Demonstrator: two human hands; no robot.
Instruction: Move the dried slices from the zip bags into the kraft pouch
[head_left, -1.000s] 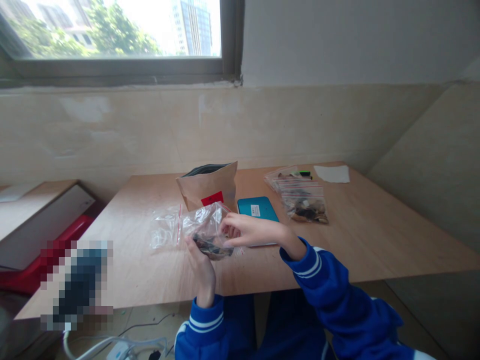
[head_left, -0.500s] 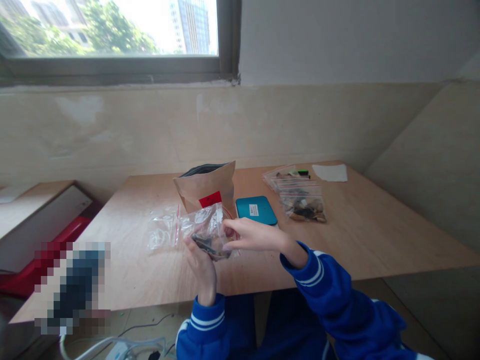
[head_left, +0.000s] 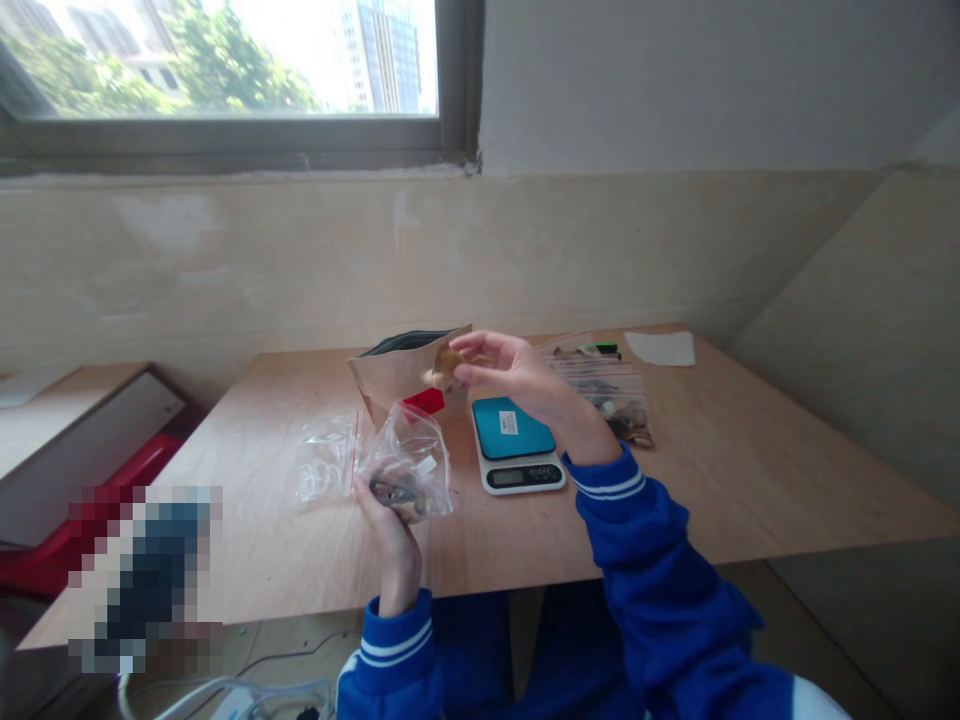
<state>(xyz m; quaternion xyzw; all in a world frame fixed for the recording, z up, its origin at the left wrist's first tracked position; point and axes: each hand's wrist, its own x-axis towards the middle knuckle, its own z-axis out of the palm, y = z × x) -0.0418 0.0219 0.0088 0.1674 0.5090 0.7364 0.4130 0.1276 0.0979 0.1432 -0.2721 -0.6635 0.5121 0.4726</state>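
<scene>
My left hand (head_left: 390, 535) grips a clear zip bag (head_left: 427, 465) from below and the left; dark and pale dried pieces lie in its bottom, and its mouth gapes upward. Between the fingertips of my right hand (head_left: 499, 375) is a brown and cream piece that looks like a dried mushroom (head_left: 444, 368). It is raised in front of the kraft paper pouch (head_left: 390, 378), whose top stands open. A red label (head_left: 425, 403) shows on the pouch. Just below my right hand, a kitchen scale (head_left: 523, 473) with a blue top sits on the table.
Filled zip bags (head_left: 630, 415) lie at the right, partly behind my right arm, with a green-tipped pen (head_left: 606, 348) and white paper (head_left: 660, 348) beyond. A flat clear bag (head_left: 324, 460) lies left of my left hand. A pixelated dark object (head_left: 154, 570) is at the table's left edge.
My right hand has come out of the bag and risen up and right with the dried mushroom. The left hand and bag shifted slightly left, and the scale's display is uncovered.
</scene>
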